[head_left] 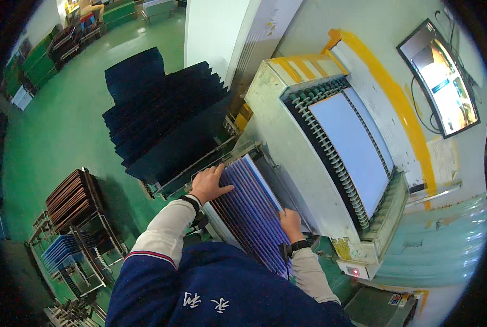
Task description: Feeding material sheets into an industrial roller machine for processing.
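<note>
In front of me stands a rack of thin, upright blue-violet panels (250,210), packed in a slanted row. My left hand (209,184) rests at the rack's far left corner, thumb and fingers spread apart over the panels' edges. On the right side, my right hand (291,224) has its fingers curled at the edge of the outermost panel (262,182), which shows a pale face. Its fingertips are partly hidden. Beside the rack, a pale blue flat panel (352,147) lies on the rollers of a conveyor machine (303,196).
Tall dark panels (167,120) stand stacked beyond the rack. To the left are a cart with brown panels (71,199) and a small rack of blue sheets (66,250). A monitor (440,79) hangs on the right wall. A metal rail (200,163) runs behind the rack.
</note>
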The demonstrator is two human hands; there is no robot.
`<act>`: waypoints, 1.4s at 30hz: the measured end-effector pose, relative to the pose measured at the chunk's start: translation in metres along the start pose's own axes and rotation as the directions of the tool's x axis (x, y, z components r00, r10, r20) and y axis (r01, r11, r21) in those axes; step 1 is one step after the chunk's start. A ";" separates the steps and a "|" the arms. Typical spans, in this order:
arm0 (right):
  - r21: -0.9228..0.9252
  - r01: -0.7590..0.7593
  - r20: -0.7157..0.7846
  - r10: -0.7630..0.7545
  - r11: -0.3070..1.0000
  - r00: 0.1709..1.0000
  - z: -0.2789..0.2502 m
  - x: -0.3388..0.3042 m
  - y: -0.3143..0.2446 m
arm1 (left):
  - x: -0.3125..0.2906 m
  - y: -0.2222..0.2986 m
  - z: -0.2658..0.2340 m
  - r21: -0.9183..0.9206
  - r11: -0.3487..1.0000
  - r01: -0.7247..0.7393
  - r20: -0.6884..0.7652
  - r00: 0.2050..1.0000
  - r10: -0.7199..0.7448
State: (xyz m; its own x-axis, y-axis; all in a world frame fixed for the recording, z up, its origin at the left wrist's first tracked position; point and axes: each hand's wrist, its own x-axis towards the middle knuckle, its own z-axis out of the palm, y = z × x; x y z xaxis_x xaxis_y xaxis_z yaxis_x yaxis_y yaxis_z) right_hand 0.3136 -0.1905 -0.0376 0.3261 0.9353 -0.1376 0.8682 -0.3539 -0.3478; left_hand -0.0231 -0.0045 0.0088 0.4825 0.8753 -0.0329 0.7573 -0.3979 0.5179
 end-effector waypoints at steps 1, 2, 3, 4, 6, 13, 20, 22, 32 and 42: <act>-0.013 0.003 -0.008 -0.003 1.000 1.000 -0.007 -0.002 -0.007 | -0.001 -0.001 -0.001 -0.007 1.000 0.006 0.012 1.000 -0.006; -0.026 0.007 -0.015 -0.008 1.000 1.000 -0.018 -0.004 -0.019 | -0.002 -0.003 0.000 -0.008 1.000 -0.002 -0.014 1.000 0.002; -0.036 0.003 -0.025 -0.004 0.999 1.000 -0.027 -0.006 -0.025 | -0.003 -0.004 0.002 -0.007 1.000 -0.016 -0.035 0.999 0.016; -0.036 0.014 -0.047 -0.016 0.999 0.999 -0.038 -0.007 -0.030 | -0.003 -0.005 0.004 -0.006 0.999 -0.032 -0.055 0.998 0.031; -0.033 0.020 -0.095 -0.023 0.999 0.995 -0.062 -0.010 -0.031 | -0.001 -0.003 0.004 -0.003 1.000 -0.024 -0.031 0.999 0.024; -0.059 -0.075 -0.290 0.055 0.995 0.955 -0.200 -0.049 -0.054 | -0.001 -0.006 0.003 0.004 0.999 -0.047 -0.058 0.997 0.047; 0.714 0.088 -0.628 0.580 0.694 0.519 -0.290 -0.099 -0.042 | 0.002 -0.006 0.006 0.019 0.997 -0.079 -0.082 0.993 0.080; 0.849 0.366 -0.521 0.714 0.380 0.467 -0.306 -0.109 -0.051 | 0.002 -0.003 -0.001 -0.010 0.999 -0.049 -0.023 0.999 0.049; 0.887 0.339 -0.159 0.482 -0.313 0.862 -0.178 -0.092 -0.033 | 0.003 -0.001 0.004 0.021 0.996 -0.081 -0.076 0.994 0.083; 0.879 0.171 0.080 0.490 -0.446 0.868 -0.100 -0.079 -0.062 | 0.006 -0.006 0.015 0.079 0.991 -0.113 -0.120 0.985 0.122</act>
State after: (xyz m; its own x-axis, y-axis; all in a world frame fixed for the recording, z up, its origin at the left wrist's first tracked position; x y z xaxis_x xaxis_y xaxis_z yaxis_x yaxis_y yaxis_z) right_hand 0.2714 -0.2423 0.0872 0.6786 0.6380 -0.3640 -0.6601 0.3122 -0.6832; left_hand -0.0178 -0.0008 -0.0075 0.5149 0.8469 0.1328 0.7302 -0.5145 0.4495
